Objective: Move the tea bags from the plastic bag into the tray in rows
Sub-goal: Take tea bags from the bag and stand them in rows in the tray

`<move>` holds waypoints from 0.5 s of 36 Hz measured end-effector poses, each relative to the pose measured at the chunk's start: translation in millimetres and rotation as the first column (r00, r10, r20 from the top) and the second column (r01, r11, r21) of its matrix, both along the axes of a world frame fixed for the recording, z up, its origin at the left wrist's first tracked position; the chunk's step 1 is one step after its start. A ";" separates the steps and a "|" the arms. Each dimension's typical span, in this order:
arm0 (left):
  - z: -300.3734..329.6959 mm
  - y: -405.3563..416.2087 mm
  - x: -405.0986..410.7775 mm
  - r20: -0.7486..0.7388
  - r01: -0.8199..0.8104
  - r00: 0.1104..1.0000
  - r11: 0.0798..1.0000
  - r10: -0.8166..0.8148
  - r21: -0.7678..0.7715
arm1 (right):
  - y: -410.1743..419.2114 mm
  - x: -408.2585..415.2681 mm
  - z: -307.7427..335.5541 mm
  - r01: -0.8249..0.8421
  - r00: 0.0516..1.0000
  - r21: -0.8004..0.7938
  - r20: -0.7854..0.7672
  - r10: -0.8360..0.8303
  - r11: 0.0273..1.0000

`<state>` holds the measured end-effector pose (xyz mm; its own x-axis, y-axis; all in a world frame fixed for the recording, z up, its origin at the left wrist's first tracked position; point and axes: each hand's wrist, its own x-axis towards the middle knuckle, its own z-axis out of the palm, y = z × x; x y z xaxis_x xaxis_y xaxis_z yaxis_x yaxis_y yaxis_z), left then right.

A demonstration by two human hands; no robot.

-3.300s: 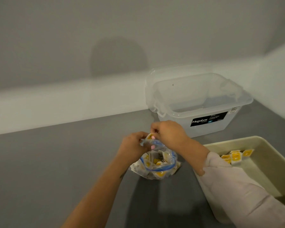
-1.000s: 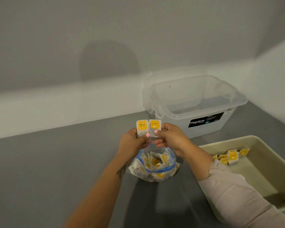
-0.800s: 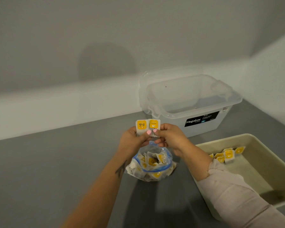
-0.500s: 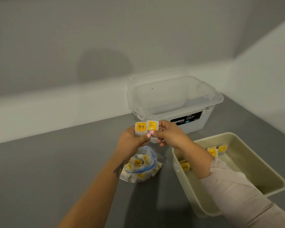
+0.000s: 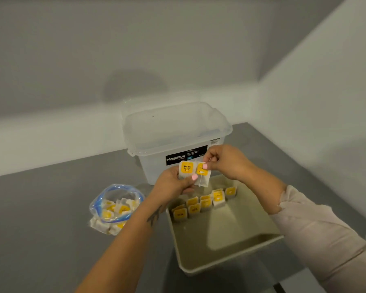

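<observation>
Beige tray (image 5: 224,262) on the grey counter (image 5: 40,208), holding a row of tea bags (image 5: 201,205) with yellow tags that stand along its far wall; the row runs from the near-left corner towards the far right, and the rest of the tray floor is bare. Clear plastic bag (image 5: 116,208) with a blue zip rim, open at the top and lying left of the tray, apart from it, with more tea bags heaped inside; their number cannot be made out through the crumpled film. Clear storage box (image 5: 173,142) with a dark label, standing behind the tray against the wall; nothing can be made out inside it. Above the tray's far edge, two tea bags are held side by side: the left hand (image 5: 173,185) pinches the left tea bag (image 5: 185,171), tagged "RELAX", between thumb and fingers, and the right hand (image 5: 226,160) pinches the right tea bag (image 5: 203,173) at its yellow tag. The two bags touch or slightly overlap, and a thin string hangs between them. The hands and forearms cover the box's lower front and part of the tray's far wall. The print on the right tag is too blurred to read. The right sleeve (image 5: 325,240) is cut off at the picture's edge.
</observation>
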<state>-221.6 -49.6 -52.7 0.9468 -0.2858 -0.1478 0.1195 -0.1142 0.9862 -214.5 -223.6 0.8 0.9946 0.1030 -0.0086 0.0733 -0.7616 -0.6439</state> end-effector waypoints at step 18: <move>-32.4 -55.1 -28.4 0.037 -0.271 0.963 0.956 0.268 0.110 | -76.2 -10.8 -42.6 -0.048 0.998 -0.495 -0.053 0.025 0.867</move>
